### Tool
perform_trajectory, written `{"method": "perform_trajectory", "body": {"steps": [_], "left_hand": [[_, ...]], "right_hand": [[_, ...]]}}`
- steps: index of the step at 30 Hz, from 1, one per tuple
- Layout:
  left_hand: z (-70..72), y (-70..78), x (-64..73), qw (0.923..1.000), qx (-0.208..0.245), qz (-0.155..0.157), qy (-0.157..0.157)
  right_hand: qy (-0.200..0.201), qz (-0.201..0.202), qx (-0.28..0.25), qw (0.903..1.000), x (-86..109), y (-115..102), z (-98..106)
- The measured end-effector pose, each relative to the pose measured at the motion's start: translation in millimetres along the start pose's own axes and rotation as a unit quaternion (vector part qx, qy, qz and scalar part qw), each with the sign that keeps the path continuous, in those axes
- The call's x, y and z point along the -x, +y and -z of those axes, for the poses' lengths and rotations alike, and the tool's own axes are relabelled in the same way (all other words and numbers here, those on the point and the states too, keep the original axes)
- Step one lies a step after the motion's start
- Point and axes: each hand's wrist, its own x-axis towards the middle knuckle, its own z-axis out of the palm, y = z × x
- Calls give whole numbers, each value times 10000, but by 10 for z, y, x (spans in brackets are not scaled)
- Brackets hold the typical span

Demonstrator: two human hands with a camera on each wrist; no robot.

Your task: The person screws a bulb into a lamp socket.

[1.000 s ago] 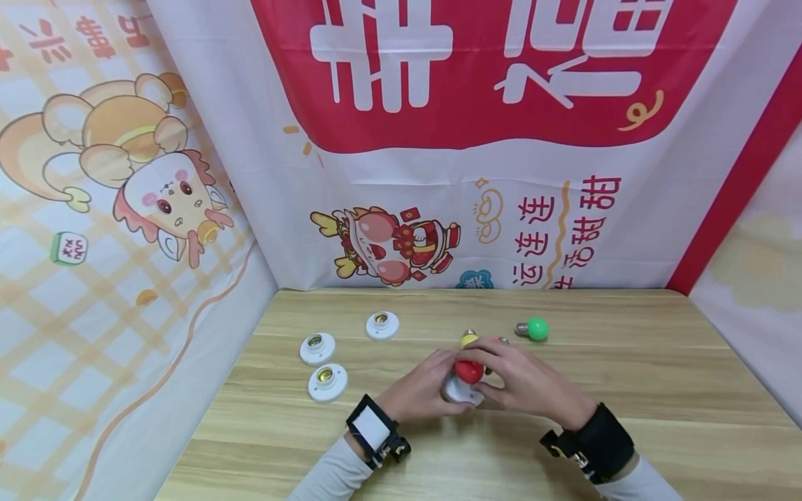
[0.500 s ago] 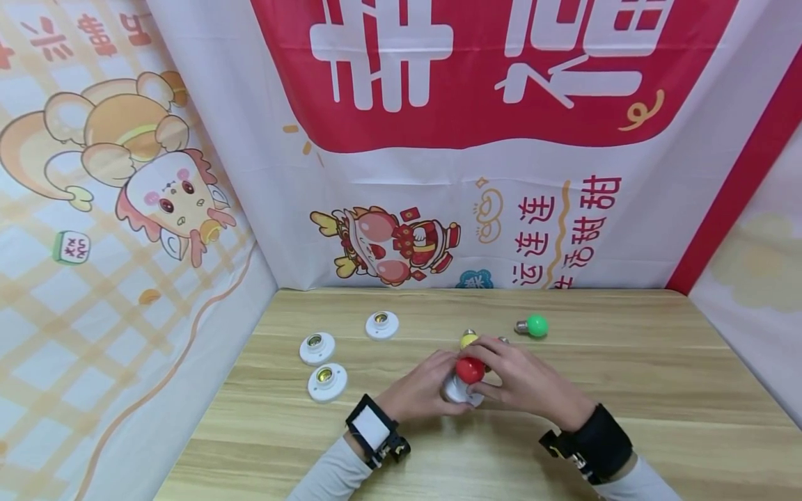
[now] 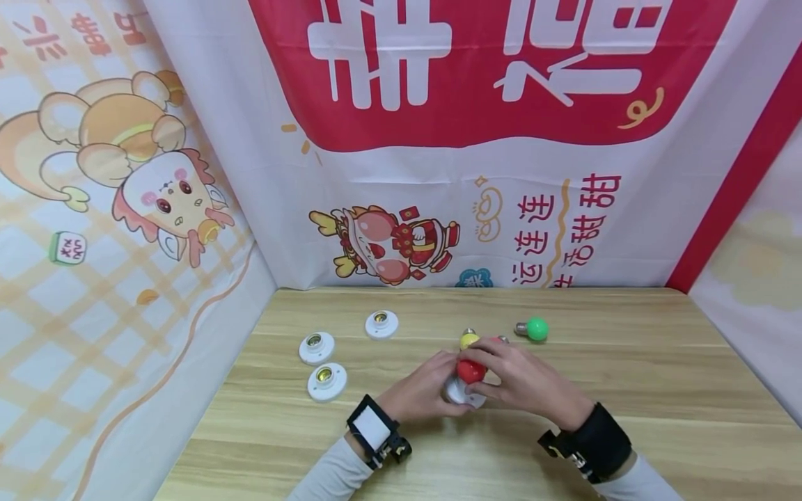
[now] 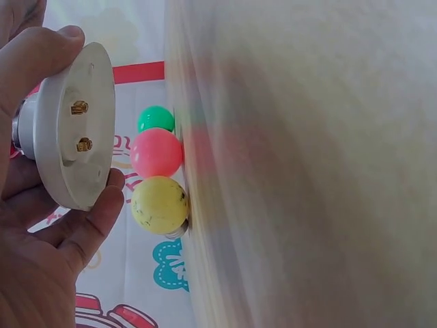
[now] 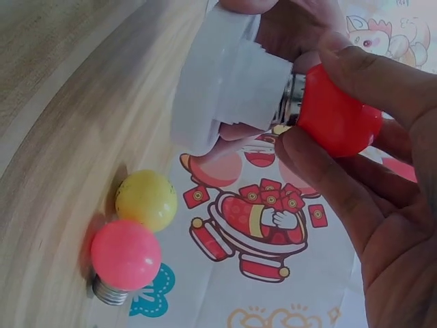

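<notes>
Red bulb point(image 5: 345, 116) pinched by the right hand point(image 3: 526, 381), metal cap point(image 5: 295, 98) at the mouth of the white socket point(image 5: 249, 85) the left hand point(image 3: 418, 390) firmly grips! Screwing-in, it seems; the next turn calls for straight alignment. Beyond the right hand, 1 green bulb point(image 3: 537, 329).

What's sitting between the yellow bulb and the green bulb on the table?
The pink bulb lies between the yellow bulb and the green bulb, as the left wrist view shows; in the head view the right hand hides most of it.
</notes>
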Motion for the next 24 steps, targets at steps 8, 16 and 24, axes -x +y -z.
{"method": "perform_trajectory", "body": {"steps": [8,16,24], "left_hand": [[12,9,1,10000,-24,45,-13],[9,7,0,10000,-36,25,-52],[-15,19,-2,9999,-8,91,-147]], "right_hand": [[-243,-178,-131,9995,5,-2,25],[-296,-124,-160,9994,5,-5,48],[-180,-107,52,9998,8,-13,18]]}}
